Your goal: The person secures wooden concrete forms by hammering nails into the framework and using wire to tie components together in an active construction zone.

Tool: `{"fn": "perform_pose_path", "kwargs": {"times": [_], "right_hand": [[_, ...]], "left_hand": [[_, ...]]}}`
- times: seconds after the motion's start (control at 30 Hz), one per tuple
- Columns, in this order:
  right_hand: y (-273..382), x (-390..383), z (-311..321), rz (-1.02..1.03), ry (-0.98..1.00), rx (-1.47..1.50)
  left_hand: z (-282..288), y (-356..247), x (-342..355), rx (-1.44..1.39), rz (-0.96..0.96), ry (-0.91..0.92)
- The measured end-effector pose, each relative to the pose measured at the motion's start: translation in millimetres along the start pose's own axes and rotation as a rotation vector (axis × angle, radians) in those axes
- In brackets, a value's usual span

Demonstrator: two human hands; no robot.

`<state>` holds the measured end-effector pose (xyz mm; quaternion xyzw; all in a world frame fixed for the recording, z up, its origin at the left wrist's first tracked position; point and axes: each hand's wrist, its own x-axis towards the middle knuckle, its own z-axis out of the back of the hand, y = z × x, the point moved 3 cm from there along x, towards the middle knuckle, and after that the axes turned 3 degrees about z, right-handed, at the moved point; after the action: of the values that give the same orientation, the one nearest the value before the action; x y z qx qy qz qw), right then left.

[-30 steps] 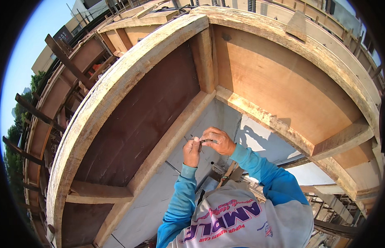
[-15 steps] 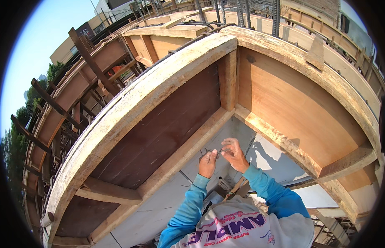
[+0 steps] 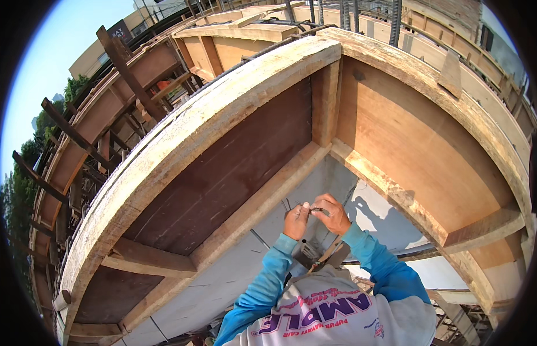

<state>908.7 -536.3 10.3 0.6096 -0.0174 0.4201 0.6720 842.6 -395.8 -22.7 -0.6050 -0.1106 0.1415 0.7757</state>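
In front of my chest, my left hand [image 3: 296, 221] is closed, thumb on top, with the fingertips pinched round a thin dark metal piece [image 3: 316, 211] that looks like wire or a nail. My right hand [image 3: 333, 214] meets it from the other side, its fingers curled and pinching the same piece. The fingers cover most of it, so its exact kind cannot be made out. Both hands are held over the inner corner of the timber formwork, apart from the wood. Thin dark pins [image 3: 286, 204] show just beyond the left hand.
A thick timber rail [image 3: 234, 95] runs along the formwork's top, meeting another at the corner. Below are a dark panel [image 3: 234, 167], a plywood panel [image 3: 418, 127] and a grey wall face [image 3: 211, 288] with thin rods sticking out. Upright rebar [image 3: 395, 23] stands beyond.
My hands have come closer together, and the right fingers, raised and spread before, have curled in to pinch the thin piece. The view has shifted slightly.
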Motion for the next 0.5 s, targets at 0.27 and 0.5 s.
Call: {"fn": "perform_pose_path", "kwargs": {"times": [0.27,0.5], "right_hand": [[18.6,20.8,10.9,0.509,0.042,-0.527],[-6.3,-21.5,-4.6,-0.761,-0.087,0.711]], "left_hand": [[4.4,-33.8,1.6,0.066,-0.134,-0.095],[5.7,-22.8,0.6,0.158,-0.259,-0.134]]}}
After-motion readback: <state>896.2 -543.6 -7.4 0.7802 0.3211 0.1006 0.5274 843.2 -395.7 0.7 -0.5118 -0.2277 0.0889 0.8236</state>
